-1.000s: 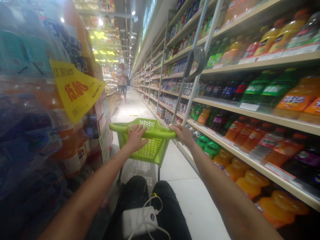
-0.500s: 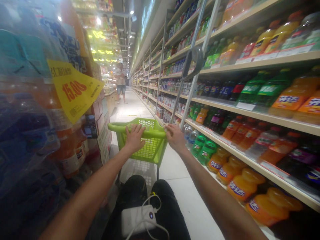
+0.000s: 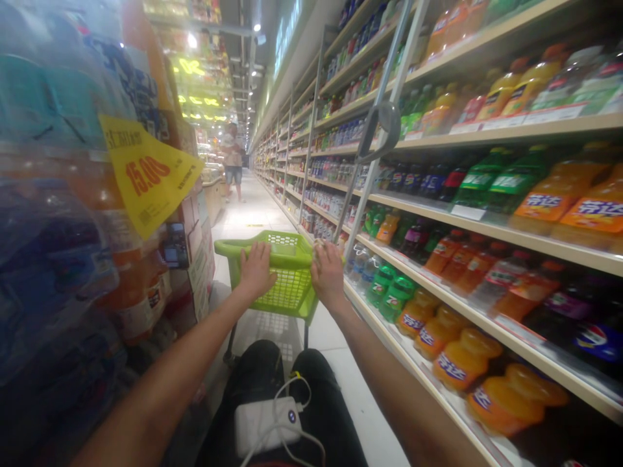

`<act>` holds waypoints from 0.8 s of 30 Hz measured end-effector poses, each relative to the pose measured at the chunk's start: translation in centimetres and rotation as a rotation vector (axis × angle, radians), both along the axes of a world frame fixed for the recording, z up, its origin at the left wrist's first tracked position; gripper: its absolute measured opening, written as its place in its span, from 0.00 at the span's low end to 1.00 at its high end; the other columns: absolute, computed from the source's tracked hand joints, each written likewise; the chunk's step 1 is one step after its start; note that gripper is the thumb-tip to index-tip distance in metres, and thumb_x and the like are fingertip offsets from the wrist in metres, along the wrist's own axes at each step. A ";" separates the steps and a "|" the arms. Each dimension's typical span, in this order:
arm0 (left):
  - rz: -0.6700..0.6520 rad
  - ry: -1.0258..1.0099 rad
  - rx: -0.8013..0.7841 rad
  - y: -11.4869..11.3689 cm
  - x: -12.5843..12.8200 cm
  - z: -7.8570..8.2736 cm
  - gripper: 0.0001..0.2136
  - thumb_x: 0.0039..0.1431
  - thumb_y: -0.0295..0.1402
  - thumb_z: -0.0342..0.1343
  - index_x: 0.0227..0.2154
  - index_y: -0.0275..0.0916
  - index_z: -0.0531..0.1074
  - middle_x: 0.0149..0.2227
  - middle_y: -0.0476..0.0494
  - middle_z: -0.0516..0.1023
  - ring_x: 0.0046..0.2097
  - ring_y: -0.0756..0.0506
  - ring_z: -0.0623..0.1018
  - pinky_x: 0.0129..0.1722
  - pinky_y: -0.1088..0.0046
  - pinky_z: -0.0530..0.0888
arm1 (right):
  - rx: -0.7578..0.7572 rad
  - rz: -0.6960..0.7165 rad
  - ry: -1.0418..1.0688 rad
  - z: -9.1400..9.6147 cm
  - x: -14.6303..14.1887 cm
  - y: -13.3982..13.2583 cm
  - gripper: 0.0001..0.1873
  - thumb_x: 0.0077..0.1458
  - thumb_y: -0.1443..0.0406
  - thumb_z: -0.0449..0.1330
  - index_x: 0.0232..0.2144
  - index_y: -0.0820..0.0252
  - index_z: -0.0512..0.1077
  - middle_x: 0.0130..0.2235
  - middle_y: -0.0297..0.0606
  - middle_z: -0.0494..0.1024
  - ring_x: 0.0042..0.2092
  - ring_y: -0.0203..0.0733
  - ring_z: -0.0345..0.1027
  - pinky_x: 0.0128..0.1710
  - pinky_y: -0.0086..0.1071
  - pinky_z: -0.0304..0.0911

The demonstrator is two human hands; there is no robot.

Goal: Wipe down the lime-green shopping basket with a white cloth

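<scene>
A lime green shopping cart (image 3: 287,285) stands in the aisle just ahead of me. My left hand (image 3: 256,271) is wrapped over the middle of its handle bar. My right hand (image 3: 328,275) grips the right end of the same bar, close to the shelf edge. Both arms stretch forward over my dark trousers. A white power bank (image 3: 265,428) with a cable rests at my waist.
Long shelves of soft drink bottles (image 3: 487,272) run along the right. A metal ladder rail (image 3: 377,130) leans on them. Wrapped bottle packs with a yellow price sign (image 3: 146,172) crowd the left. Another person (image 3: 232,162) stands far down the white-tiled aisle.
My right hand has slid left along the handle, toward my left hand. The cart and view have shifted slightly left, and the shelves look closer.
</scene>
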State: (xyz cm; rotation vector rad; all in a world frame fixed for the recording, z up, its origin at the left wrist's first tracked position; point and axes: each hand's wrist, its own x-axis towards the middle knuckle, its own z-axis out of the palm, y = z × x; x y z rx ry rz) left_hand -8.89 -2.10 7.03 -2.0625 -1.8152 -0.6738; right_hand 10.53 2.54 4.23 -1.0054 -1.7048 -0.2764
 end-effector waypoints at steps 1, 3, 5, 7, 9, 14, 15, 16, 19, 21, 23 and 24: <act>0.002 -0.002 0.001 0.0 0.2 0.0 0.33 0.50 0.36 0.52 0.59 0.34 0.51 0.62 0.35 0.54 0.63 0.37 0.51 0.60 0.48 0.48 | 0.006 0.025 -0.024 0.1 -1.0 -0.3 0.22 0.54 0.68 0.48 0.52 0.60 0.64 0.58 0.46 0.60 0.61 0.48 0.47 0.59 0.52 0.47; -0.005 0.005 -0.002 -0.1 0.4 0.1 0.33 0.50 0.36 0.52 0.59 0.34 0.51 0.62 0.36 0.54 0.63 0.38 0.52 0.60 0.49 0.49 | 0.016 0.080 -0.070 0.4 -2.7 -0.9 0.22 0.53 0.70 0.47 0.52 0.61 0.64 0.58 0.46 0.60 0.61 0.47 0.47 0.59 0.50 0.49; -0.013 0.015 -0.007 -0.3 0.2 0.2 0.33 0.50 0.36 0.52 0.59 0.34 0.51 0.62 0.36 0.54 0.63 0.38 0.52 0.60 0.49 0.49 | 0.023 0.109 -0.121 0.7 -3.3 -1.2 0.22 0.54 0.70 0.47 0.51 0.61 0.64 0.59 0.47 0.59 0.61 0.47 0.47 0.58 0.48 0.50; -0.017 0.023 -0.014 -0.5 -0.1 0.3 0.33 0.51 0.36 0.51 0.59 0.33 0.50 0.62 0.36 0.54 0.64 0.38 0.51 0.60 0.49 0.48 | 0.018 0.072 -0.165 0.7 -2.6 -1.3 0.21 0.54 0.68 0.49 0.50 0.59 0.65 0.59 0.46 0.59 0.61 0.48 0.48 0.57 0.50 0.49; -0.011 0.024 -0.018 -0.6 -0.6 0.3 0.33 0.51 0.35 0.51 0.60 0.33 0.49 0.63 0.35 0.52 0.64 0.38 0.51 0.60 0.48 0.47 | 0.003 -0.012 -0.182 0.3 -1.3 -1.2 0.20 0.54 0.65 0.51 0.50 0.57 0.65 0.59 0.46 0.60 0.61 0.51 0.49 0.57 0.53 0.47; -0.009 0.026 -0.036 -0.9 -0.4 0.1 0.34 0.51 0.36 0.51 0.60 0.33 0.47 0.63 0.35 0.50 0.64 0.37 0.50 0.59 0.45 0.47 | -0.009 -0.111 -0.091 -0.8 0.7 -0.3 0.21 0.56 0.64 0.49 0.52 0.61 0.64 0.59 0.50 0.59 0.60 0.51 0.50 0.56 0.52 0.48; -0.007 0.029 -0.039 -1.0 -0.2 0.1 0.35 0.51 0.36 0.51 0.60 0.33 0.47 0.63 0.35 0.50 0.64 0.37 0.50 0.59 0.46 0.47 | -0.003 -0.101 -0.070 -0.8 0.4 -0.2 0.22 0.56 0.65 0.48 0.52 0.62 0.63 0.59 0.51 0.59 0.60 0.51 0.50 0.56 0.51 0.48; -0.003 0.032 -0.041 -1.0 0.2 0.1 0.35 0.51 0.36 0.51 0.61 0.34 0.46 0.63 0.35 0.51 0.64 0.37 0.50 0.59 0.46 0.47 | 0.003 -0.085 -0.058 -0.8 -0.1 -0.1 0.22 0.55 0.67 0.47 0.53 0.62 0.63 0.59 0.50 0.59 0.61 0.50 0.49 0.57 0.51 0.48; 0.009 0.046 -0.051 -1.1 1.2 0.0 0.36 0.50 0.36 0.52 0.61 0.34 0.45 0.64 0.36 0.50 0.64 0.38 0.49 0.60 0.48 0.47 | 0.030 -0.027 -0.073 -0.3 -2.3 0.0 0.23 0.55 0.70 0.46 0.53 0.64 0.63 0.58 0.51 0.60 0.61 0.48 0.49 0.57 0.49 0.50; 0.018 0.055 -0.062 -1.1 1.5 0.1 0.36 0.51 0.37 0.52 0.61 0.34 0.45 0.64 0.37 0.49 0.64 0.39 0.48 0.60 0.48 0.47 | 0.054 0.013 -0.113 0.1 -3.7 -0.3 0.22 0.55 0.70 0.45 0.52 0.64 0.63 0.58 0.50 0.61 0.61 0.46 0.50 0.56 0.48 0.51; 0.016 0.076 -0.072 -1.0 1.5 0.1 0.36 0.51 0.37 0.51 0.61 0.35 0.44 0.64 0.38 0.48 0.64 0.40 0.47 0.60 0.49 0.47 | 0.077 0.046 -0.166 0.5 -4.7 -0.5 0.21 0.56 0.70 0.46 0.52 0.62 0.65 0.58 0.48 0.62 0.61 0.46 0.49 0.57 0.46 0.52; 0.008 0.093 -0.075 -1.0 1.3 0.1 0.36 0.51 0.38 0.51 0.61 0.35 0.44 0.64 0.38 0.47 0.64 0.40 0.47 0.60 0.49 0.47 | 0.083 0.052 -0.190 0.6 -4.8 -0.6 0.20 0.56 0.69 0.46 0.51 0.61 0.65 0.58 0.47 0.62 0.61 0.46 0.49 0.57 0.46 0.51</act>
